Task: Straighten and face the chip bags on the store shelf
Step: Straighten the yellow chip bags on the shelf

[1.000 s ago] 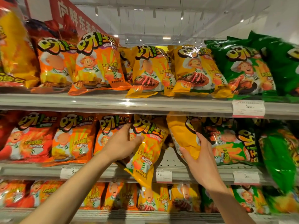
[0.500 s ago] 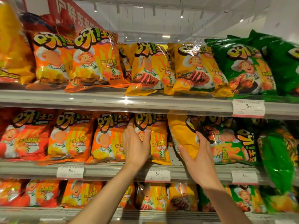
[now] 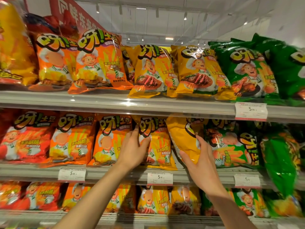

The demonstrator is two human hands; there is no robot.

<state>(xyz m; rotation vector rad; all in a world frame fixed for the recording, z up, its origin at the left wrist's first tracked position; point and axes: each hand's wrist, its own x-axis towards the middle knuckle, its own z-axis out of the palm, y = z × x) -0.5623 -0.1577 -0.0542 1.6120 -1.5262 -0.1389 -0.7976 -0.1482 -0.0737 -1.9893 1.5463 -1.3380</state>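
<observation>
Just right hand (image 3: 200, 164) beside shelf gap (image 3: 177, 160)

Three shelves (image 3: 115, 103); five price tags (image 3: 250, 111); two hands (image 3: 133, 151) on chip bags (image 3: 99, 61).

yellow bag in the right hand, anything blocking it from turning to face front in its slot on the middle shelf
Nothing visible blocks it. The right hand grips the sideways yellow bag; a gap separates it from the faced yellow bag under the left hand. The green bag crowds its other side.
</observation>
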